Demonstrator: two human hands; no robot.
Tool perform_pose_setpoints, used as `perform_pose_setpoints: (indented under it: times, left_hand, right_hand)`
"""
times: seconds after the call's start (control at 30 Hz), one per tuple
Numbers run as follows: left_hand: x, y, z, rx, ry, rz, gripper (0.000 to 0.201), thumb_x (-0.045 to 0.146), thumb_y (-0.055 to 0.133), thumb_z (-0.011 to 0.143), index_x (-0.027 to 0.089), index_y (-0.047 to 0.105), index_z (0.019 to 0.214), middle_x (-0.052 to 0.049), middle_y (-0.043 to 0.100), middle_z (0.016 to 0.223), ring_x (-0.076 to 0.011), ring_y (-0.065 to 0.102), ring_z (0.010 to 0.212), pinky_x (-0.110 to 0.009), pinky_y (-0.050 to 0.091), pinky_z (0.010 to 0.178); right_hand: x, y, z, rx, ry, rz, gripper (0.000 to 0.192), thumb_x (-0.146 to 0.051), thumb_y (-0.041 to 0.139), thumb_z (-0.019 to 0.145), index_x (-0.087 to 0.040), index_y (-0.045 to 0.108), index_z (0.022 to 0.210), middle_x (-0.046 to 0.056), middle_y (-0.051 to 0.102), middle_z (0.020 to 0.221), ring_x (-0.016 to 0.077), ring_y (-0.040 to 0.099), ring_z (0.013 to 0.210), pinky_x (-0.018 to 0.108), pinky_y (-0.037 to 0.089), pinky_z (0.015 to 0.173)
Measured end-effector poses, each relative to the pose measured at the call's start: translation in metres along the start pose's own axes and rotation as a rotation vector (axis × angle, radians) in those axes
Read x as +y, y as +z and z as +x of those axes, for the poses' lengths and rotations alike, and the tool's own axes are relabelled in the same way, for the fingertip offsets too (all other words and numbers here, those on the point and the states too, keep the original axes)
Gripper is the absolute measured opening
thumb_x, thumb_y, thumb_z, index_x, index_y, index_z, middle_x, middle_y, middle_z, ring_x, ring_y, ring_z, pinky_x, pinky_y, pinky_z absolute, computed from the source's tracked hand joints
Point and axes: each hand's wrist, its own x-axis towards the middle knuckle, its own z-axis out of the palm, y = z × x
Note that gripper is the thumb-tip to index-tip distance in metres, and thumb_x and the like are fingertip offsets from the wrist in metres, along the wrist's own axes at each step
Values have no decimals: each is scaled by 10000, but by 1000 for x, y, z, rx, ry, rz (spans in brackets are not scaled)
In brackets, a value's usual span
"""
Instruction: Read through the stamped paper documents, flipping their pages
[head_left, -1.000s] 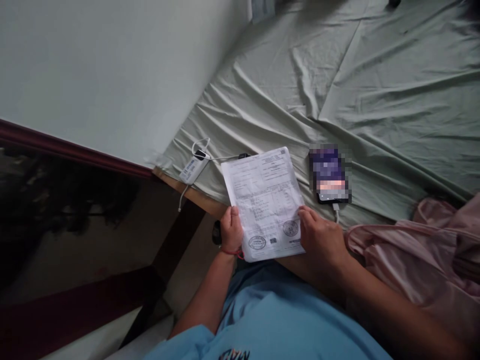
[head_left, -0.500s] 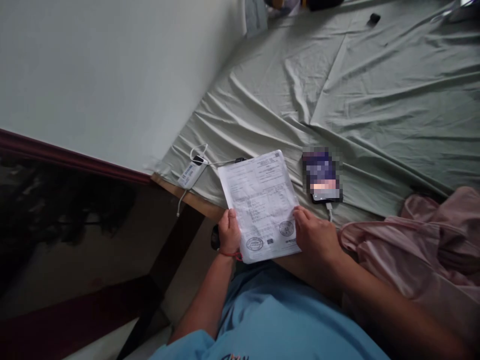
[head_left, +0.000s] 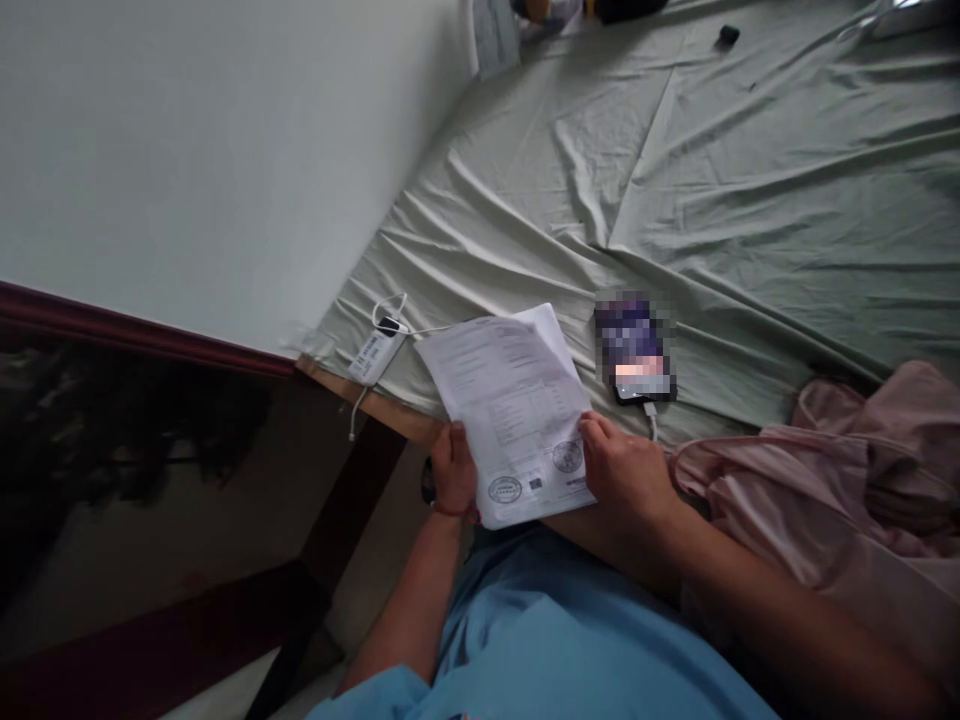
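A stack of printed papers (head_left: 517,420) with two round ink stamps near its lower edge is held in front of my body. My left hand (head_left: 454,470) grips the lower left edge, its thumb on the top sheet. On the right edge, my right hand (head_left: 626,460) pinches the papers between thumb and curled fingers. The top sheet bends and sits askew, so another white sheet shows at the upper right corner. Just right of the papers lies a phone (head_left: 636,350), its screen blurred out and a white cable (head_left: 651,415) plugged into its lower end.
A white power strip (head_left: 373,357) with a plugged-in charger lies by the wall on the pale green sheet (head_left: 750,220). Pink cloth (head_left: 825,490) is heaped at right. A small black object (head_left: 727,37) lies far back. A wooden edge (head_left: 375,400) borders the sheet.
The top sheet has shifted left and bowed upward, uncovering a sheet beneath at the upper right. Both hands keep their hold. The whole view has moved slightly.
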Motion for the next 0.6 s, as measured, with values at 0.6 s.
perform_pose_setpoints:
  times: [0.6]
  left_hand:
    - [15,-3,-1,0,-80,72,436,605,443,947,205,574,832,-104,648,854,-284,604,890,-446,500,846]
  right_hand:
    - [3,3,0,54,-22,90,294,-218,400,1012,-231,666,1137,42,682,1345,186,717,896,304,377,566]
